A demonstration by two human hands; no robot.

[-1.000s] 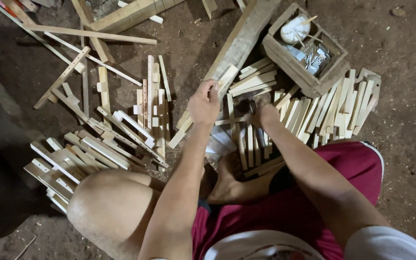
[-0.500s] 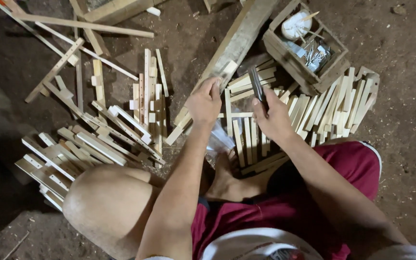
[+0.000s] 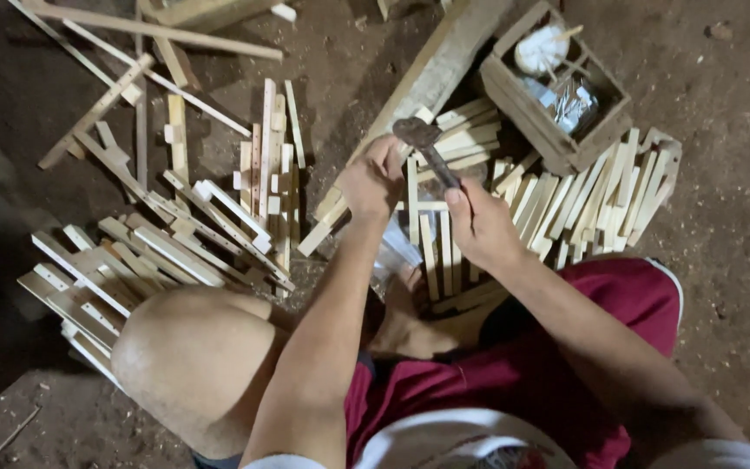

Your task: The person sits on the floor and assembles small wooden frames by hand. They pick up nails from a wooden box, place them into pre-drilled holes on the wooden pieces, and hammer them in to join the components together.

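Wooden slats [image 3: 583, 195] lie right of the hammer [image 3: 431, 148] (a box [image 3: 523, 95] behind them), more strips [image 3: 175, 243] left.

Rough woodworking spot, informal workshop on a bare dirt floor [image 3: 722, 287]. Piles of cut wooden slats [image 3: 601, 191] and small nailed slat frames [image 3: 132, 260] lie all around, loose long strips [image 3: 158, 35] and a thick plank [image 3: 444, 61] further up. A small wooden crate [image 3: 557, 135] holds supplies. Person sits on the ground among it, hammer [image 3: 427, 148] in use.
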